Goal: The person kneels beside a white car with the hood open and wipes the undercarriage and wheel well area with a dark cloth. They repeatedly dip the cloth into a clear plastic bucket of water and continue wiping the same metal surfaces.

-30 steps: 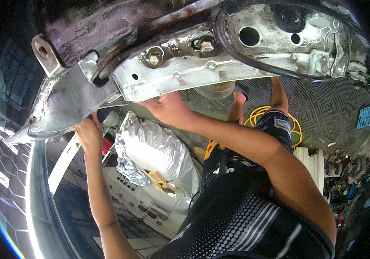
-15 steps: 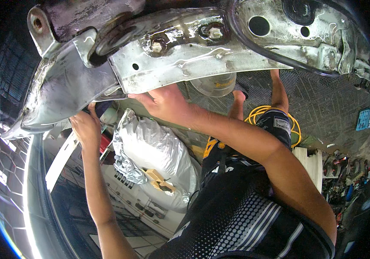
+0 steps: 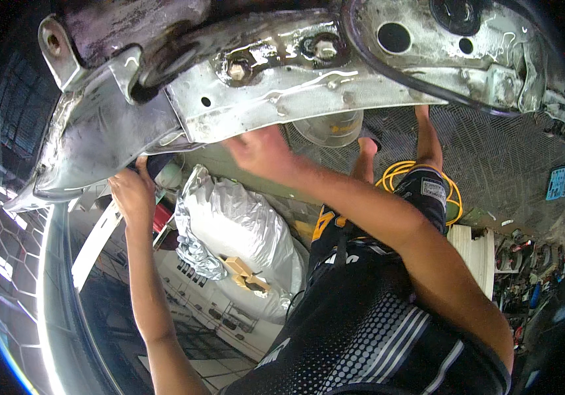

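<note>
Both hands up at the lower edge of a grey metal panel; it sits directly above the fingers and runs well past them on both sides.

Left hand: under the panel's curved section, thumb up at the rim, other fingers bent and partly out of sight. Can't tell if they pinch the rim or just press it.

Right hand: at the straight flange, blurred, fingers looking curled, top of the hand right at the edge. Can't tell whether they pinch anything.

Above the right fingers: two bolts in dark, greasy recesses. Black hose sweeps over the panel, up and right of the right fingers. Bracket tab with a hole, well above and left of the left fingers.

Below, between both sets of fingers: crumpled silver cover, tan blocks on its lower part. White strip below-left of the left fingers; red item just right of that wrist.

Right of the right fingers: clear bucket on the dark patterned floor. Farther right and lower, yellow coil by the person's leg. Flat blue item far right.
</note>
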Available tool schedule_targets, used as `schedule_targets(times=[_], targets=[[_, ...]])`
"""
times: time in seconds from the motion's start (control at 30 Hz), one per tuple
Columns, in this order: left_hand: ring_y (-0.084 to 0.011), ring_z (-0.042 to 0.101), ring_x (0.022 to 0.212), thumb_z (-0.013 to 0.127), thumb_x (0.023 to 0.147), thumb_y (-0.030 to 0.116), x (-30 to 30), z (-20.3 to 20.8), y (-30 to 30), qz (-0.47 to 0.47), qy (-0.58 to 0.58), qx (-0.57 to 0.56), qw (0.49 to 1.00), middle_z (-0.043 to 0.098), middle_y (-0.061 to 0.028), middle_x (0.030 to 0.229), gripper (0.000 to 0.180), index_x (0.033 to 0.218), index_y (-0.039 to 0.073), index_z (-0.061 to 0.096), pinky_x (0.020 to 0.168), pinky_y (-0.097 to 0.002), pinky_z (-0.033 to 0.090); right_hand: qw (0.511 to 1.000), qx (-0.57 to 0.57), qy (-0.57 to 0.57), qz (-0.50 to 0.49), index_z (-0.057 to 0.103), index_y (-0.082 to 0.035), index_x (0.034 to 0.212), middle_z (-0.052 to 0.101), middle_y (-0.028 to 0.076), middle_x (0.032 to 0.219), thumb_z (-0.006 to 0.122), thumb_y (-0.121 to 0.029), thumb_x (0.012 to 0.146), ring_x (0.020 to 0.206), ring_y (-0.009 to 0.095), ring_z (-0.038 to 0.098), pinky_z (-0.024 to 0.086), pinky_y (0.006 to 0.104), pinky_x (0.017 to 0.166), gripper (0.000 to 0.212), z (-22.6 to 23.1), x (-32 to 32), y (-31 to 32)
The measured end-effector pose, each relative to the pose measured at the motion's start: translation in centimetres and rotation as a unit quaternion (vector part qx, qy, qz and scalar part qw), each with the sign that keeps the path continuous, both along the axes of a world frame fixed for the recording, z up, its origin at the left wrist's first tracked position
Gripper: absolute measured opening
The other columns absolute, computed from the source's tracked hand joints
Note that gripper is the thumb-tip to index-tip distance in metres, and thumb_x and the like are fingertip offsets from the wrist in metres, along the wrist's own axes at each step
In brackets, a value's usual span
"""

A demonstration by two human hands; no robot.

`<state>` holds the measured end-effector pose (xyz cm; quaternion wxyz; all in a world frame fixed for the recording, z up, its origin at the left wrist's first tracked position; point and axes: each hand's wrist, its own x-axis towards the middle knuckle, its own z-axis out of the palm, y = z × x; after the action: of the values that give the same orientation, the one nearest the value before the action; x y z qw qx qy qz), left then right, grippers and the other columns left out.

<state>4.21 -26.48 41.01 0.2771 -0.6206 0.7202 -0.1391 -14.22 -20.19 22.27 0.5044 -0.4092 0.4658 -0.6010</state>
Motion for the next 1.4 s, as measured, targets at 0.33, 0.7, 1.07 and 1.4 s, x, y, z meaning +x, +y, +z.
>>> schedule_targets(times=[0.33, 0.7, 1.07, 1.4], targets=[[-0.0586, 0.050, 0.106, 0.065, 0.093, 0.021, -0.7, -0.4, 0.0, -0.013, 0.030, -0.021, 0.999, 0.047, -0.0400, 0.116, 0.055, 0.123, -0.011, 0.032, 0.084, -0.0583, 0.043, 0.997, -0.015, -0.074, 0.004, 0.064, -0.003, 0.111, 0.068, 0.019, 0.101, 0.073, -0.020, 0.086, 0.096, 0.041, 0.065, 0.051, 0.0466, 0.083, 0.031, 0.9, -0.5, -0.9], [-0.0583, 0.049, 0.108, 0.066, 0.093, 0.021, -0.4, -0.9, 0.0, 0.015, 0.027, -0.033, 0.999, 0.047, -0.0395, 0.116, 0.056, 0.125, -0.010, 0.032, 0.087, -0.0573, 0.044, 1.000, -0.020, 0.014, 0.006, 0.065, -0.005, 0.113, 0.068, 0.017, 0.091, 0.074, -0.013, 0.083, 0.083, 0.036, 0.067, 0.053, 0.0437, 0.074, 0.032, -4.2, -1.6, 0.6], [-0.0577, 0.048, 0.111, 0.065, 0.093, 0.017, -0.4, -0.7, 0.2, 0.012, 0.022, -0.010, 1.000, 0.045, -0.0401, 0.120, 0.059, 0.128, -0.012, 0.028, 0.091, -0.0563, 0.042, 0.996, 0.004, 0.080, 0.042, 0.064, -0.006, 0.118, 0.068, 0.016, 0.111, 0.073, -0.011, 0.084, 0.102, 0.036, 0.065, 0.052, 0.0433, 0.088, 0.036, -9.2, -1.4, 2.6], [-0.0582, 0.047, 0.109, 0.064, 0.093, 0.015, -0.2, -0.7, 0.2, 0.062, 0.011, 0.005, 0.998, 0.045, -0.0409, 0.119, 0.056, 0.127, -0.013, 0.030, 0.091, -0.0563, 0.040, 0.906, -0.088, 0.343, 0.232, 0.061, -0.004, 0.122, 0.063, 0.021, 0.119, 0.062, -0.019, 0.086, 0.110, 0.039, 0.060, 0.047, 0.0485, 0.098, 0.038, -9.9, -0.8, 1.3]])
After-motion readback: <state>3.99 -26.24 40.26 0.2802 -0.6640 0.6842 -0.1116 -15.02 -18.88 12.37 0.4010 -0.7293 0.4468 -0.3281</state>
